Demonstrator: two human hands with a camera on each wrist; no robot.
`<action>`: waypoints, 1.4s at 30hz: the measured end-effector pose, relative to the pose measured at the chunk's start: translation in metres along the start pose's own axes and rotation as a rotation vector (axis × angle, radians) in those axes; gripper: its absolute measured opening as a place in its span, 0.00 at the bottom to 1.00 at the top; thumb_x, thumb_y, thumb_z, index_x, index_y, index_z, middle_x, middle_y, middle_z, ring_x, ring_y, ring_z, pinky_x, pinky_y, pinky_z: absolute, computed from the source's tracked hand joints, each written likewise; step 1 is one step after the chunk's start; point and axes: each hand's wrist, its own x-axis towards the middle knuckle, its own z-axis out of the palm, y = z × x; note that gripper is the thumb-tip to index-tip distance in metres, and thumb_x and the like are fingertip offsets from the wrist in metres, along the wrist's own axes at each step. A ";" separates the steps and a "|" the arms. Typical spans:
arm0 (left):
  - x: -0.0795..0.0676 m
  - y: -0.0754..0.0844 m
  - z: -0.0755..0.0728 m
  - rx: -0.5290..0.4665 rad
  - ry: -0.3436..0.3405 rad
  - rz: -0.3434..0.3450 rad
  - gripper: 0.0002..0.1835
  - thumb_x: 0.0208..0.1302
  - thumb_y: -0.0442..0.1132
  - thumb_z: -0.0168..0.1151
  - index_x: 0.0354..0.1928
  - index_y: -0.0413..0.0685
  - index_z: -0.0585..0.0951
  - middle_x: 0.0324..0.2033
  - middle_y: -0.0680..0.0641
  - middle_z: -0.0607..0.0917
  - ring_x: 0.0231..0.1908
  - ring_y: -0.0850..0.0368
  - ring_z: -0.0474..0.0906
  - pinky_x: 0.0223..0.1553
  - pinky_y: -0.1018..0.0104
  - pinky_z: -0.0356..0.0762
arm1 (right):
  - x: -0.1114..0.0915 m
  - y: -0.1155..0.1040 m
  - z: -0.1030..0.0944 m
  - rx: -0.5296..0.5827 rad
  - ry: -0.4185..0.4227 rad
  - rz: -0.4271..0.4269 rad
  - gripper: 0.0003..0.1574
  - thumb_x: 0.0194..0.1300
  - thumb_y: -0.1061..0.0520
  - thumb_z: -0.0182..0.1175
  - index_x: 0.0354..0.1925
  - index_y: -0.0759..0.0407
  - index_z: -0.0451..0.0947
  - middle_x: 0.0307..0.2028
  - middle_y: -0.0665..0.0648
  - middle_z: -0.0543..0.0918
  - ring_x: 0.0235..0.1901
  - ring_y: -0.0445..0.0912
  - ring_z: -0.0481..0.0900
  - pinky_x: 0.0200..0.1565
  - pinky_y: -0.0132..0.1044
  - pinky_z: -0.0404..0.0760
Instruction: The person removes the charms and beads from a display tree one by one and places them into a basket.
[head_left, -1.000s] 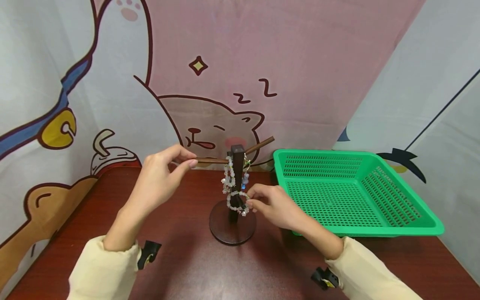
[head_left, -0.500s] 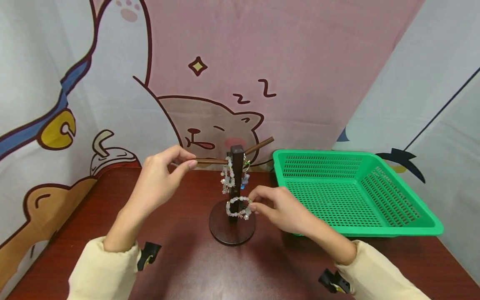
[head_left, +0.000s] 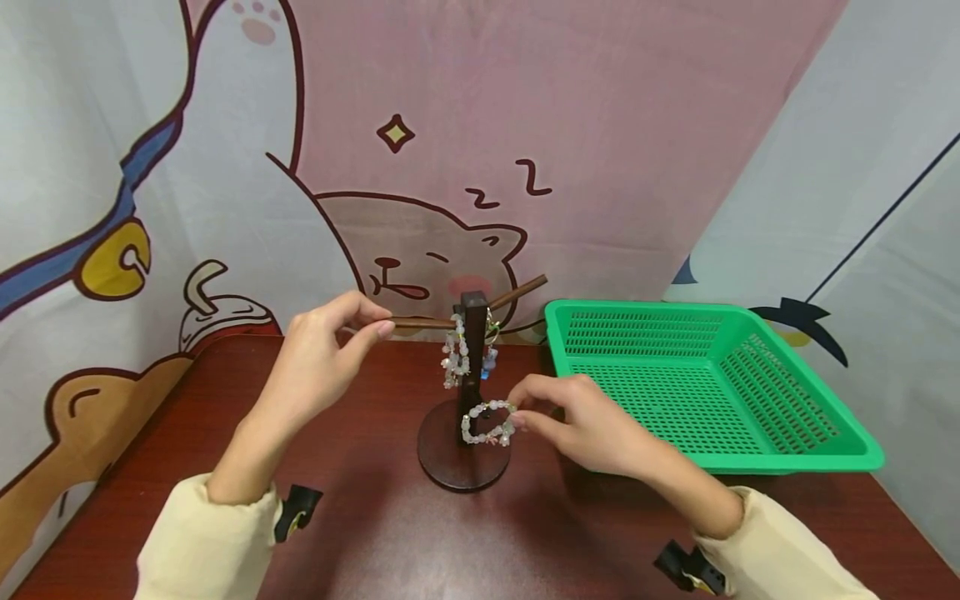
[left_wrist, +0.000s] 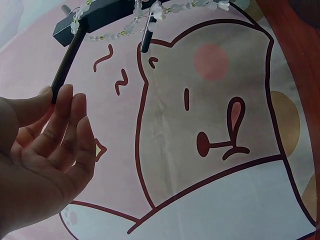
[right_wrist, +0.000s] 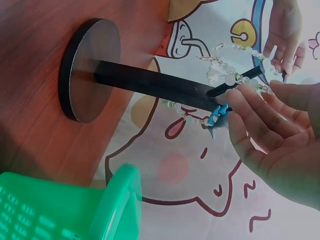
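Note:
My left hand (head_left: 322, 346) pinches the end of a thin brown wooden peg (head_left: 420, 322) between thumb and fingertips. This peg sticks out from the dark post (head_left: 475, 342) of an upright stand with a round base (head_left: 450, 467). In the left wrist view the pinched peg (left_wrist: 67, 67) looks nearly black. Between the thumb and fingers of my right hand (head_left: 585, 421) is a pale beaded bracelet (head_left: 495, 405) with a flower charm. Its loop lies in front of the post, near a short front peg (right_wrist: 235, 82); whether it encircles that peg I cannot tell.
Other pale bracelets (head_left: 454, 358) hang on the left peg, and one with blue charms (head_left: 489, 362) hangs behind the post at right. A green plastic basket (head_left: 720, 462) stands at right on the brown table (head_left: 360, 492). A cartoon cloth (head_left: 622, 150) covers the wall behind.
My right hand has drawn the beaded bracelet down and rightward, away from the post, where its loop hung round the front peg. The left hand has stayed in place on its peg.

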 end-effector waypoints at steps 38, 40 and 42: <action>0.000 -0.001 0.000 -0.011 -0.001 0.002 0.01 0.59 0.32 0.61 0.33 0.43 0.80 0.26 0.49 0.83 0.25 0.58 0.78 0.26 0.64 0.69 | -0.047 0.021 -0.063 -0.122 0.049 0.113 0.10 0.59 0.64 0.61 0.36 0.48 0.77 0.28 0.39 0.79 0.27 0.35 0.75 0.29 0.31 0.73; 0.000 -0.001 0.001 -0.014 -0.002 0.003 0.01 0.59 0.32 0.60 0.34 0.43 0.80 0.26 0.50 0.83 0.25 0.58 0.78 0.26 0.64 0.69 | -0.052 0.025 -0.065 -0.136 0.059 0.112 0.11 0.58 0.65 0.61 0.35 0.49 0.77 0.27 0.39 0.78 0.27 0.35 0.75 0.29 0.31 0.73; 0.000 -0.001 0.001 -0.016 -0.003 0.003 0.01 0.59 0.32 0.60 0.34 0.43 0.80 0.26 0.50 0.83 0.25 0.58 0.78 0.26 0.64 0.69 | -0.057 0.029 -0.067 -0.147 0.067 0.117 0.12 0.57 0.66 0.61 0.35 0.49 0.77 0.27 0.39 0.79 0.27 0.35 0.75 0.29 0.30 0.73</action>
